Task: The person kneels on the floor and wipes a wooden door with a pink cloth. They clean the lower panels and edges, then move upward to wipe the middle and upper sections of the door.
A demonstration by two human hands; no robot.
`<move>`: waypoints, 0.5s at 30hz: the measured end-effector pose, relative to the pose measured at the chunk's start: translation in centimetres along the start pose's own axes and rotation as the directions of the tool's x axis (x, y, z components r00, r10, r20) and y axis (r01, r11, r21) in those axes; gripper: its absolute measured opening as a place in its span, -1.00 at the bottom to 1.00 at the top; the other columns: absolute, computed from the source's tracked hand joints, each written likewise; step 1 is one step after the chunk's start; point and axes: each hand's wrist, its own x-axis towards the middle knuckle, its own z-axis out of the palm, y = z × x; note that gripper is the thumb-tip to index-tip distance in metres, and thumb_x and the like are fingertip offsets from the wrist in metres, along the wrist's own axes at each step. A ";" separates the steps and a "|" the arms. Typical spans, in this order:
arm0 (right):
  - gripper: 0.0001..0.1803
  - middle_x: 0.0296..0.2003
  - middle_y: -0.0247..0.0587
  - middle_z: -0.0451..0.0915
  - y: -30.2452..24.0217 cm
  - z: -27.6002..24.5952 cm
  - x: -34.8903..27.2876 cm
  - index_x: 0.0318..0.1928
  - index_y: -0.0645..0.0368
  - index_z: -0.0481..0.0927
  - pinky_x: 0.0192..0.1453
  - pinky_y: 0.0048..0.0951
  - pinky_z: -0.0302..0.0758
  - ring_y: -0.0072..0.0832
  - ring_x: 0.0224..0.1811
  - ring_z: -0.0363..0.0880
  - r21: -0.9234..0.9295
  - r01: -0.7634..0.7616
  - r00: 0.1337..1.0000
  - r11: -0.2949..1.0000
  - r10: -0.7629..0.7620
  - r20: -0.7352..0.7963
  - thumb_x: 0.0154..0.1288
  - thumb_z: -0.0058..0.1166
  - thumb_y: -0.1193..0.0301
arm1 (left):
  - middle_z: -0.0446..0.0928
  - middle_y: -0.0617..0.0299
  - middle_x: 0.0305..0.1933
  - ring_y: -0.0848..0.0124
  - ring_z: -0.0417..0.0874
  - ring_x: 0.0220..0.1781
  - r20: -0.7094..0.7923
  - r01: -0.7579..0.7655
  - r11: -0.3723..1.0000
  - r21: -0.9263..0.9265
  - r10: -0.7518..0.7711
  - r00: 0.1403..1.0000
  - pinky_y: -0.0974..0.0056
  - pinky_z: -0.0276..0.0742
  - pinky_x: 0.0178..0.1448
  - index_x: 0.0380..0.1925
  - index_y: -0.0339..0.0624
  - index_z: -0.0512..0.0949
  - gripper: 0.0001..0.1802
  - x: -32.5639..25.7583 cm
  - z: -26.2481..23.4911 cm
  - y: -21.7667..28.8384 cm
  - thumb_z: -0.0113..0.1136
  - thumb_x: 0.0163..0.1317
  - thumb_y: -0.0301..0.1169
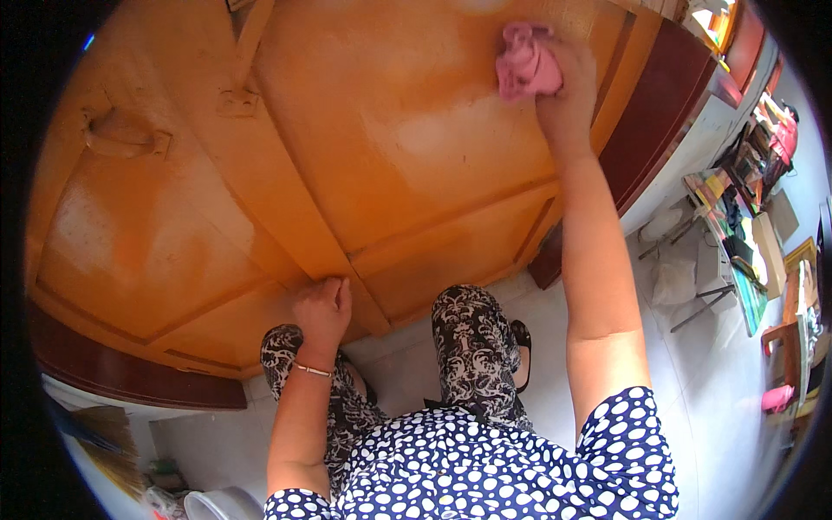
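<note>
My right hand is stretched far up and to the right, its fingers closed on a crumpled pink cloth. The cloth lies against the upper right panel of an orange-brown wooden double door. Low down, my left hand is curled into a fist just above my left knee, in front of the door's lower part. Nothing sticks out of that fist, and a bracelet circles the wrist. Glossy patches show on the door panels.
A door handle juts out at the left, and a latch sits near the centre. Dark red frame borders the door. At right stands a cluttered folding table. A broom and white bucket are at lower left.
</note>
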 end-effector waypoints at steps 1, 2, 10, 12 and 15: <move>-0.53 -0.04 -0.12 0.61 0.0 -0.1 -2.0 -0.06 0.11 0.62 0.15 -0.24 0.46 -0.10 0.07 0.52 0.008 -0.044 0.999 0.999 0.043 0.022 -0.06 0.27 0.68 | 0.49 0.06 -0.63 0.06 0.55 -0.54 -0.005 -0.007 1.000 0.003 0.007 1.000 0.05 0.45 -0.43 -0.63 -0.17 0.48 -0.74 0.0 -0.1 0.0 0.29 0.18 -0.38; -0.53 -0.03 -0.11 0.59 0.2 -0.3 -3.8 -0.06 0.11 0.62 0.16 -0.24 0.45 -0.09 0.08 0.51 0.026 -0.046 0.999 0.999 0.046 0.022 -0.07 0.27 0.69 | 0.48 0.07 -0.63 0.07 0.55 -0.54 -0.011 -0.017 1.000 0.000 0.017 1.000 0.06 0.45 -0.43 -0.63 -0.17 0.48 -0.74 0.2 0.0 0.1 0.29 0.18 -0.38; -0.49 -0.02 -0.07 0.50 -0.2 -1.2 -16.9 -0.04 0.12 0.59 0.17 -0.23 0.42 -0.05 0.09 0.46 -0.029 -0.288 0.939 0.957 0.288 0.189 -0.09 0.25 0.72 | 0.47 0.08 -0.64 0.08 0.54 -0.56 -0.038 0.008 1.000 -0.002 -0.008 0.999 0.07 0.43 -0.44 -0.66 -0.17 0.48 -0.73 0.4 -0.6 0.7 0.30 0.15 -0.40; -0.47 -0.02 -0.07 0.50 -0.3 -1.4 -19.2 -0.03 0.12 0.58 0.16 -0.23 0.42 -0.05 0.09 0.46 -0.052 -0.315 0.918 0.948 0.318 0.236 -0.10 0.25 0.74 | 0.47 0.08 -0.65 0.08 0.54 -0.56 -0.036 0.010 1.000 0.011 -0.010 0.999 0.07 0.42 -0.44 -0.66 -0.16 0.49 -0.74 0.3 -0.6 0.5 0.30 0.16 -0.39; -0.41 0.03 -0.08 0.50 -0.4 -2.2 -19.8 -0.04 0.09 0.60 0.19 -0.19 0.41 -0.04 0.11 0.44 -0.075 -0.326 0.884 0.942 0.332 0.330 -0.19 0.26 0.77 | 0.48 0.08 -0.64 0.07 0.54 -0.56 -0.023 0.002 0.999 0.035 -0.001 1.000 0.05 0.43 -0.44 -0.65 -0.15 0.51 -0.74 0.2 -0.2 0.1 0.28 0.18 -0.36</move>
